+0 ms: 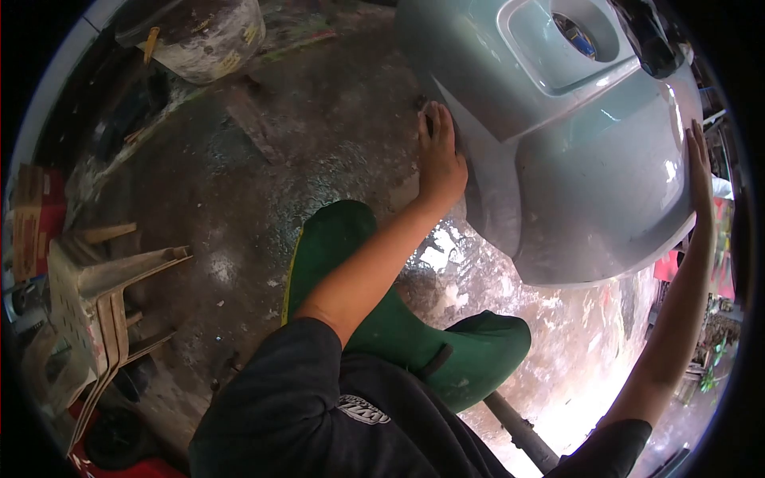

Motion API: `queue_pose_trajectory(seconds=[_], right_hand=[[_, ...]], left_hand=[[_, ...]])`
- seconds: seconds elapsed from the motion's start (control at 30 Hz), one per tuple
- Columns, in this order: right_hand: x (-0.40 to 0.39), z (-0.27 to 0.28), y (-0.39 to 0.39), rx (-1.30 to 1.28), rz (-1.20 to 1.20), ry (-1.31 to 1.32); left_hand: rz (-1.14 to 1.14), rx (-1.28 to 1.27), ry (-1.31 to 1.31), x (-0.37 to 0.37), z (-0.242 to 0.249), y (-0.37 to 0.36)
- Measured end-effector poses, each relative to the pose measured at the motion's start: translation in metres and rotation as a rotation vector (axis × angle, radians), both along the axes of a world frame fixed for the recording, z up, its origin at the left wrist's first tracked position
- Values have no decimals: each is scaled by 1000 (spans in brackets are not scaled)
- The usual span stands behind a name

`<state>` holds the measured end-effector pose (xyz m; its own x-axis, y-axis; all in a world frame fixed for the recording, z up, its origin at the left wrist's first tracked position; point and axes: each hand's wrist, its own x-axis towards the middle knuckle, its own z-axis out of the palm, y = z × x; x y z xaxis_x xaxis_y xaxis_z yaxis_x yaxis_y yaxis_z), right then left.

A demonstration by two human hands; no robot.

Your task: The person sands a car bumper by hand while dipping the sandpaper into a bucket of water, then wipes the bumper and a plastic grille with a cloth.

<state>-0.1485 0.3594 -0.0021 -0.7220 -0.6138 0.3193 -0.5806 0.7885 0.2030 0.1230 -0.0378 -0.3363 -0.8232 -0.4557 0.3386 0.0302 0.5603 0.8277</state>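
A large glossy silver-grey car bumper fills the upper right, with a recessed panel and a round opening near its top. My left hand is on its left edge, fingers stretched along the side and partly curled round it. On the opposite edge, at the far right, my right hand presses with its fingers extended along the rim. The bumper is between both hands. Its underside and my right palm are hidden.
A dirty whitish bucket stands at the upper left. Tipped-over plastic chairs lie at the left, near a red and brown box. A pole lies beside my green-trousered legs. The floor is stained and partly wet.
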Motion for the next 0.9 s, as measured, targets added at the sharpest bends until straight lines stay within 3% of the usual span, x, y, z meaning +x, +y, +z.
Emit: queue_pose_trajectory(seconds=[0.1,0.57,0.9], right_hand=[[-10,0,13,127,124,91],[-14,0,19,201,143,169],[-16,-3,20,227,157,198]], left_hand=[[-32,22,-15,8,3,9],[-198,110,-21,58,-35,91],[-100,215,16,34,-37,62]])
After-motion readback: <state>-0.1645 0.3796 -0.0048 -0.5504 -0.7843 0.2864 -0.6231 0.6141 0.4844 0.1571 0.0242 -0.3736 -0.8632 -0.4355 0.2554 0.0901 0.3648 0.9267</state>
